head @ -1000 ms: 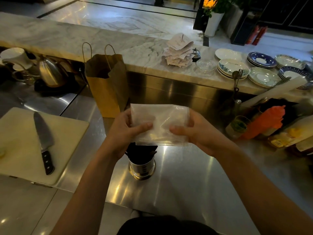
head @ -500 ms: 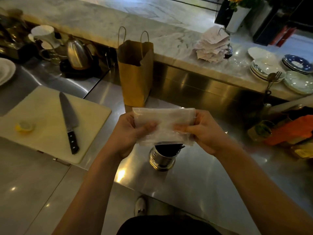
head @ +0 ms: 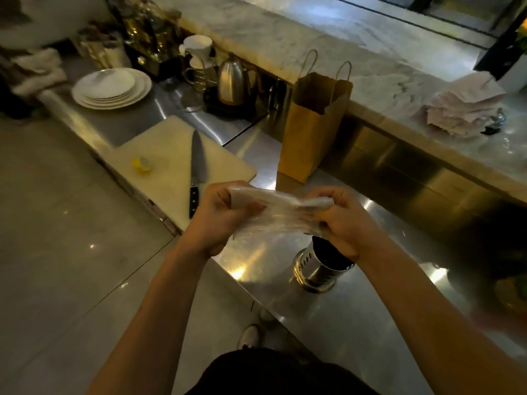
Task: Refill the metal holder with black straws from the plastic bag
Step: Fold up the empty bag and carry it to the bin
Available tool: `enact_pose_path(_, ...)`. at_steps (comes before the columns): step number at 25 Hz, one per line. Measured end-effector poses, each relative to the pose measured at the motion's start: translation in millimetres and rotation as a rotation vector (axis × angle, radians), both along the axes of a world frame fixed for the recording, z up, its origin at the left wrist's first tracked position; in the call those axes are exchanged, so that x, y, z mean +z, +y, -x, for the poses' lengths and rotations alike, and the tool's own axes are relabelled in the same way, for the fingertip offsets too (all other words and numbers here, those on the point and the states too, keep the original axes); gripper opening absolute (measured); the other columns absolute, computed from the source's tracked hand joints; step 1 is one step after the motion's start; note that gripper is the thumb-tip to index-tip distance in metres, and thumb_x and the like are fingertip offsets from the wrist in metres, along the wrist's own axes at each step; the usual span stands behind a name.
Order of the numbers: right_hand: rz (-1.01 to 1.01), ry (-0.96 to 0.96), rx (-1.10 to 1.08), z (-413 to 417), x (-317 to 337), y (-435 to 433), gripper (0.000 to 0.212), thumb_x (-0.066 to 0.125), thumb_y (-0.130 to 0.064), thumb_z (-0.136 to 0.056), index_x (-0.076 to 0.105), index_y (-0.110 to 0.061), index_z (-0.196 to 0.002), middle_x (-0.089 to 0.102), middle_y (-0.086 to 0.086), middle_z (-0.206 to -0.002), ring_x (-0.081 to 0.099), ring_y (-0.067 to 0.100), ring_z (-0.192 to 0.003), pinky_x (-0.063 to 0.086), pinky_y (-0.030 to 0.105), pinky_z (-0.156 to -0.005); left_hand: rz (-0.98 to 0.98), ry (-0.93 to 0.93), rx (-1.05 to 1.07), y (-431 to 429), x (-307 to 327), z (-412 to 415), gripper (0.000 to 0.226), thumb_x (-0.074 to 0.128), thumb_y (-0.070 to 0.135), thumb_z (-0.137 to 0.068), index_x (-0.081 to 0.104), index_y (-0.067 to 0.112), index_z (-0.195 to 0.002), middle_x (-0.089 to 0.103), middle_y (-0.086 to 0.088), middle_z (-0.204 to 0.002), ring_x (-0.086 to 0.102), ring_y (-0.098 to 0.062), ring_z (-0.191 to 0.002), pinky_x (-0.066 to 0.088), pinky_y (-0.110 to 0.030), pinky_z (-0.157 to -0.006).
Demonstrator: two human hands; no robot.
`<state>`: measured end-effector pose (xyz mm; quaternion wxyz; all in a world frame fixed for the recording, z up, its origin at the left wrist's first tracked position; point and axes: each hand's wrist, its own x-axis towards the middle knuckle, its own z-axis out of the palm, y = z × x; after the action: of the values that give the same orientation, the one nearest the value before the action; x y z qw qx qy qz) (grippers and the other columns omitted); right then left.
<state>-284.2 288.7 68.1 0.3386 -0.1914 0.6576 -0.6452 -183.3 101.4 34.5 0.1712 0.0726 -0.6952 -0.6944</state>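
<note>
Clear plastic bag [head: 273, 215], crumpled and flattened, held in the air, pinched at either end by left hand [head: 218, 220] and right hand [head: 343, 220]. Round perforated metal holder [head: 315, 267] stands upright on steel surface [head: 356, 323] below right hand, black straws [head: 328, 249] inside.

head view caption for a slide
Left hand and right hand grip the plastic bag above the metal holder of black straws
</note>
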Motion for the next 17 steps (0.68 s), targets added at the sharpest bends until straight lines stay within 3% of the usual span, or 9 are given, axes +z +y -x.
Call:
enact_pose_path(4, 0.074, 0.051, 0.27, -7, 5, -15, 0.027, 0.049, 0.015, -0.088, 0.065, -0.007, -0.089, 0.066, 0.004, -0.078, 0.065, 0.011, -0.068, 0.053, 0.024, -0.053, -0.017, 0.005, 0.271, 17, 16, -46, 0.009, 0.073, -0.001, -0.077, 0.072, 0.003, -0.086, 0.073, -0.002, -0.074, 0.067, -0.012, -0.068, 0.054, -0.027, -0.062)
enact_pose_path(8, 0.124, -0.068, 0.447, -31, 5, -26, 0.03, 0.066, 0.005, -0.082, 0.063, -0.011, -0.106, 0.069, 0.008, -0.087, 0.07, 0.02, -0.073, 0.056, 0.029, -0.053, -0.019, -0.03, 0.472, 41, 24, -110, 0.017, 0.071, 0.001, -0.082, 0.07, -0.004, -0.099, 0.076, -0.003, -0.082, 0.07, -0.013, -0.072, 0.055, -0.028, -0.062)
enact_pose_path(11, 0.132, -0.14, 0.63, -70, 2, -38, 0.033, 0.069, -0.002, -0.079, 0.064, -0.016, -0.108, 0.075, 0.003, -0.091, 0.072, 0.021, -0.088, 0.061, 0.036, -0.069, -0.048, -0.063, 0.689, 71, 27, -173, 0.021, 0.067, 0.003, -0.083, 0.067, -0.002, -0.103, 0.075, -0.001, -0.081, 0.071, -0.012, -0.073, 0.054, -0.025, -0.062)
enact_pose_path(14, 0.088, -0.242, 0.808, -124, -4, -49, 0.038, 0.069, -0.017, -0.073, 0.063, -0.016, -0.11, 0.074, 0.005, -0.095, 0.071, 0.022, -0.09, 0.059, 0.042, -0.075, -0.103, -0.043, 0.902, 101, 30, -236, 0.032, 0.065, 0.01, -0.082, 0.063, 0.0, -0.112, 0.075, -0.003, -0.087, 0.072, -0.016, -0.077, 0.057, -0.027, -0.064)
enact_pose_path(17, 0.014, -0.26, 0.935, -178, -9, -53, 0.049, 0.069, -0.028, -0.071, 0.061, -0.013, -0.117, 0.068, 0.007, -0.099, 0.07, 0.019, -0.084, 0.06, 0.038, -0.063, -0.145, -0.019, 1.064, 139, 29, -292, 0.025, 0.056, 0.015, -0.091, 0.06, 0.009, -0.116, 0.075, -0.002, -0.091, 0.072, -0.016, -0.08, 0.058, -0.029, -0.067)
